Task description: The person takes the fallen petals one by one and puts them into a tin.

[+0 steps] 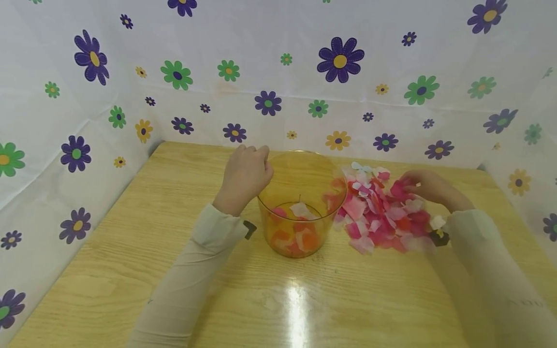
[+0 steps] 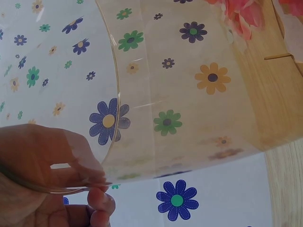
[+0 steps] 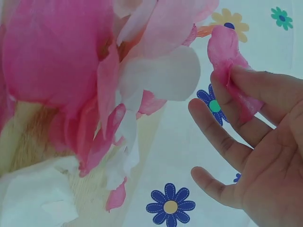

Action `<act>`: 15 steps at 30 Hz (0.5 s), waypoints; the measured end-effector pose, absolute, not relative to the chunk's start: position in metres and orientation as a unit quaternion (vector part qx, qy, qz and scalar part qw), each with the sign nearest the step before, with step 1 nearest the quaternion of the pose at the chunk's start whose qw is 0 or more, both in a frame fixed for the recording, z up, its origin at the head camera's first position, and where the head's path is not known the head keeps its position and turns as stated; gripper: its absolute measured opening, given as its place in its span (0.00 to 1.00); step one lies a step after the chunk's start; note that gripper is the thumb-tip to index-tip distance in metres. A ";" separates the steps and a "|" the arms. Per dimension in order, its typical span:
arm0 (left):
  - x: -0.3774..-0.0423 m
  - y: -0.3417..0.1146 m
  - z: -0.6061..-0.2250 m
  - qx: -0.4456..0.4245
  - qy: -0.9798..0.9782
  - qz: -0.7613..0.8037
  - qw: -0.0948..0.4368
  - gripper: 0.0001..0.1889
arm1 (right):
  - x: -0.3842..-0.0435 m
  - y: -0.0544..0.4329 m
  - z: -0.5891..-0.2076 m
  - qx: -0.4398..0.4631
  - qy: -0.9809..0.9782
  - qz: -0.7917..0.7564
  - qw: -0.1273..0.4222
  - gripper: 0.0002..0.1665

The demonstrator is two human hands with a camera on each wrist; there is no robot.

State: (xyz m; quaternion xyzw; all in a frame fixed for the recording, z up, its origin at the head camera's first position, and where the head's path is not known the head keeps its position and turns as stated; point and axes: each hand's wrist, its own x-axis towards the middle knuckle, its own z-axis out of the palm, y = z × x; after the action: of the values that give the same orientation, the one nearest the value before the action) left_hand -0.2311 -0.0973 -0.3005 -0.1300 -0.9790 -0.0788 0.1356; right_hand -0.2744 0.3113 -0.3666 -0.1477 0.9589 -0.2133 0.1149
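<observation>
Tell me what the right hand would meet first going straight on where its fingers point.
Probably the heap of petals: the right hand, pinching a pink petal, points leftward at its far part, though it might pass above; its height is unclear.

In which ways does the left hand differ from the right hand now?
The left hand grips the yellow bowl; the right hand pinches a pink petal. The left hand is curled; the right hand has two fingers extended. Both hands are bare.

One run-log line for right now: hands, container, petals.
left hand: grips container rim | right hand: pinches pink petal | container: upright, some petals inside | petal pile: on table, right of container
</observation>
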 end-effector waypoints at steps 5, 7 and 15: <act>-0.232 -0.098 -0.301 -0.133 -0.978 -0.075 0.139 0.07 | -0.274 0.308 -0.364 -0.153 0.959 -0.212 0.107 0.14; -0.232 -0.098 -0.301 -0.133 -0.979 -0.074 0.139 0.07 | -0.274 0.306 -0.362 -0.156 0.959 -0.214 0.100 0.13; -0.231 -0.097 -0.299 -0.127 -0.981 -0.073 0.127 0.07 | -0.266 0.281 -0.343 -0.163 0.957 -0.229 0.069 0.12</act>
State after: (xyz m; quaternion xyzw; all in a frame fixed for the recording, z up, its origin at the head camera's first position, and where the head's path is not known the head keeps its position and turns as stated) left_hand -0.2307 -0.0975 -0.2990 -0.1275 -0.9810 -0.0728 0.1269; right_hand -0.2662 0.2813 -0.3435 -0.1631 0.9571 -0.2293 0.0685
